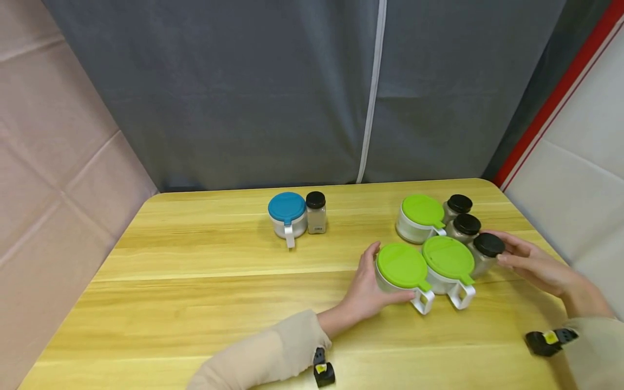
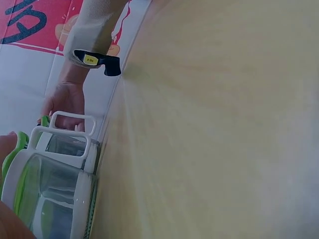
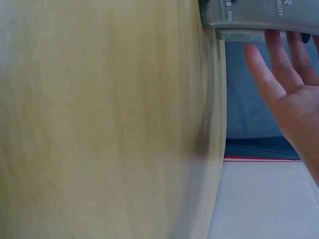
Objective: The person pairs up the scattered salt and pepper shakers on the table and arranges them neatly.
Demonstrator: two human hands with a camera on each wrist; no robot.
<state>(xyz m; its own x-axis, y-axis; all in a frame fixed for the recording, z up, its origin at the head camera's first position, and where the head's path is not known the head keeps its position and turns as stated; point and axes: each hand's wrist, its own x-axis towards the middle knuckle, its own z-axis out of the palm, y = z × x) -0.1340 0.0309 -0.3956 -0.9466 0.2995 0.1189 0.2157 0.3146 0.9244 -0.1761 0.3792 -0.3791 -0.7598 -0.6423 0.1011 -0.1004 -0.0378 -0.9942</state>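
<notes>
My left hand (image 1: 365, 290) holds the near-left green-lidded seasoning jar (image 1: 402, 265), fingers along its left side and thumb by its white handle. Right against it is a second green-lidded jar (image 1: 448, 260), its handle also facing the front. A third green-lidded jar (image 1: 421, 216) stands behind them. Beside these, three black-lidded shaker bottles form a slanting row: a near one (image 1: 482, 257), a middle one (image 1: 465, 226) and a far one (image 1: 457, 206). At the near bottle's right side is my right hand (image 1: 541, 265); in the right wrist view its fingers (image 3: 281, 64) reach out fairly straight towards the bottle.
Towards the back middle of the wooden table (image 1: 195, 292), a blue-lidded jar (image 1: 287, 216) stands next to another black-lidded bottle (image 1: 316, 214). A grey curtain (image 1: 234, 97) hangs behind the table's back edge. Pale walls flank both sides.
</notes>
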